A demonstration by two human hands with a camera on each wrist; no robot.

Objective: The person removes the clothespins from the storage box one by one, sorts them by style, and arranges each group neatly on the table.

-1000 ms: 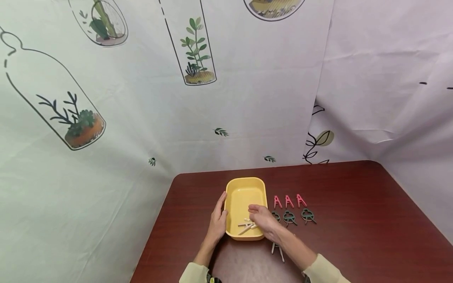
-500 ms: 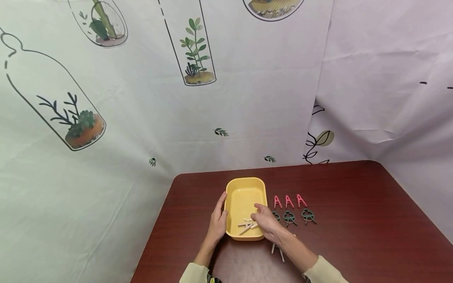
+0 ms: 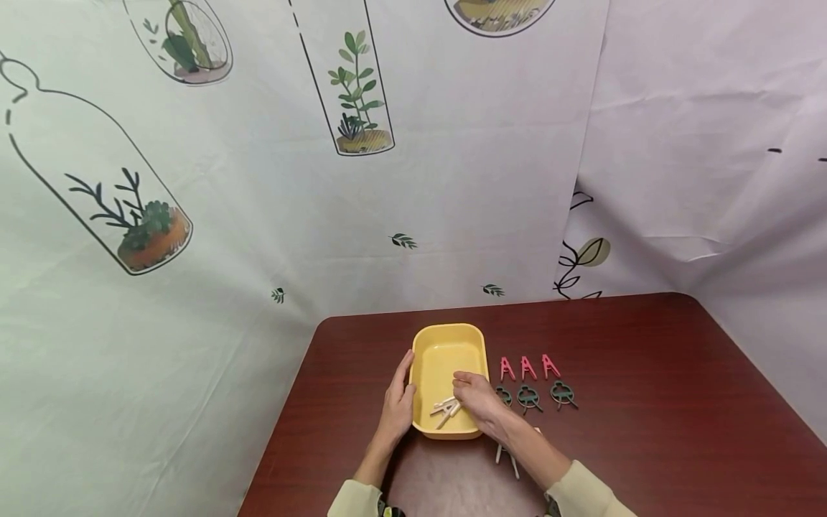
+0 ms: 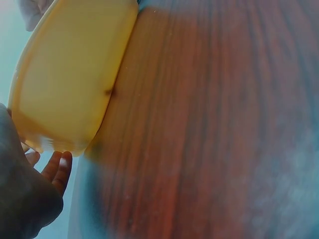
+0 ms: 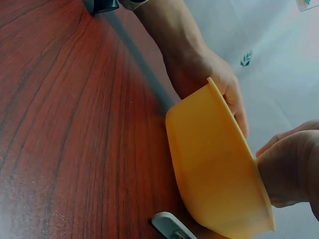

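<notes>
A yellow tray (image 3: 446,359) stands on the table, with several pale clothespins (image 3: 443,412) lying near its front end. My left hand (image 3: 396,403) rests along the tray's left side, fingers extended against the wall; in the left wrist view, the fingertips (image 4: 62,167) meet the tray's outer side. Over the right rim reaches my right hand (image 3: 481,403), its fingers extended into the tray right beside the clothespins. Its thumb side is hidden from above. In the right wrist view, the tray wall hides the fingertips of the right hand (image 5: 291,167).
Right of the tray, pink clothespins (image 3: 528,368) form a row on the dark red table (image 3: 646,402). Below them sit green ring-shaped clips (image 3: 528,398). A pale-legged clip (image 3: 507,459) lies partly under the right forearm. A printed cloth backdrop (image 3: 452,215) hangs behind the table.
The pale clothespins have slid left and closer together inside the tray. The right hand's fingers spread briefly and have come back together. The left hand and the tray stay put.
</notes>
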